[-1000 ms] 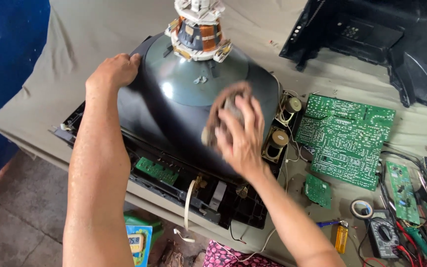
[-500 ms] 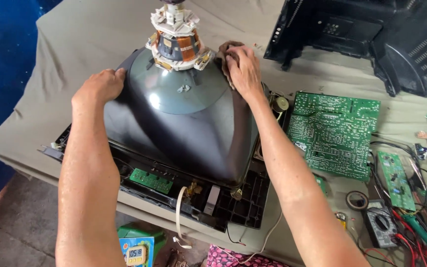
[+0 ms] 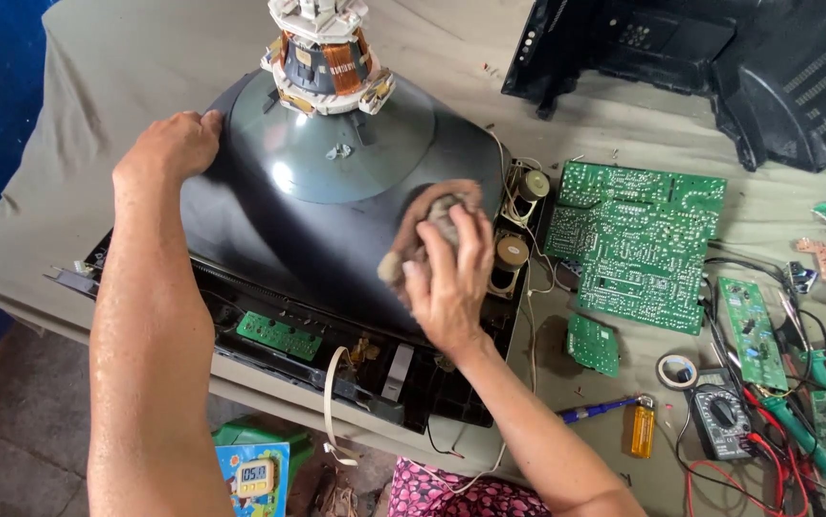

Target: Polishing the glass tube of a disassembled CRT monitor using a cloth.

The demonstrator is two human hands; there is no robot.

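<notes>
Your right hand [image 3: 451, 278] is pressing a brownish rag [image 3: 420, 230] flat against the dark glass of the picture tube [image 3: 269, 230], on the side nearest the speakers. Fingers are spread over the cloth, curled just enough to pin it, so it's gripping the rag against the tube rather than balled into a fist. Your left hand [image 3: 169, 146] sits on the opposite shoulder of the tube, palm down, fingers wrapped loosely over the curve, holding nothing but the glass itself.

The tube lies face down in its black front frame [image 3: 317, 369] on the cloth-covered table [image 3: 116, 67], neck pointing up with the copper-wound yoke [image 3: 327, 57] on top. Two round speakers [image 3: 518, 220] sit just beside the tube, right next to your rag hand.

To your right, a big green circuit board [image 3: 638, 244] lies flat, a smaller green board [image 3: 593, 343] below it. Near the table edge there's a roll of tape [image 3: 676, 369], a multimeter [image 3: 719, 416], a blue-handled screwdriver [image 3: 600, 410] and an orange lighter [image 3: 643, 431]. The black back cover [image 3: 719, 57] rests at the far corner.
</notes>
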